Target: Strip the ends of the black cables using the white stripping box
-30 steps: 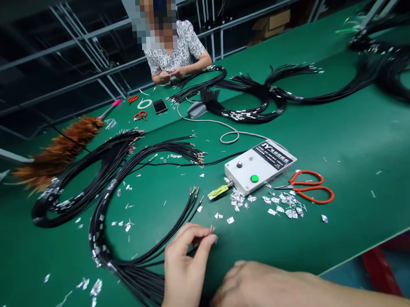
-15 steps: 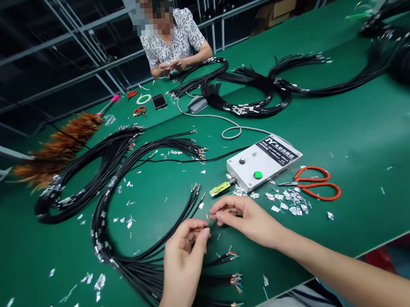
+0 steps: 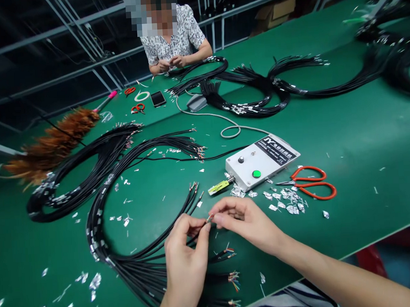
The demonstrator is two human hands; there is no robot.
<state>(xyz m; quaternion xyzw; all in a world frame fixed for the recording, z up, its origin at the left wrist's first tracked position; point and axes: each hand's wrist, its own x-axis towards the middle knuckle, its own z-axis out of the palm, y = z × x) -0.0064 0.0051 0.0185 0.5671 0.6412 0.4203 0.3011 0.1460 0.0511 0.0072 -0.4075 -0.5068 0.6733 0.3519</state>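
Observation:
Near the front of the table, my left hand point(image 3: 186, 253) pinches a black cable close to its stripped end point(image 3: 209, 219). The fingertips of my right hand point(image 3: 244, 220) are closed on the thin strands at that end; their detail is too small to make out. Below and behind my left hand runs a bundle of black cables point(image 3: 142, 276), with coloured wire ends point(image 3: 234, 278) fanned out at the right. Just beyond my hands lies a white box-shaped machine point(image 3: 249, 158) with a green button and a yellow-green clip point(image 3: 218, 187) on its shaft.
Orange-handled scissors point(image 3: 313, 183) and foil scraps point(image 3: 291, 199) lie right of the machine. More coiled cables point(image 3: 250, 107) and a grey pedal point(image 3: 196, 102) sit farther back. A brown feather duster point(image 3: 56, 145) rests at left. Across the table, a co-worker point(image 3: 173, 43) handles something small.
My left thumb and fingers have shifted slightly, and the cable end now shows between both hands. My right fingertips have come onto its strands. The view has turned a little.

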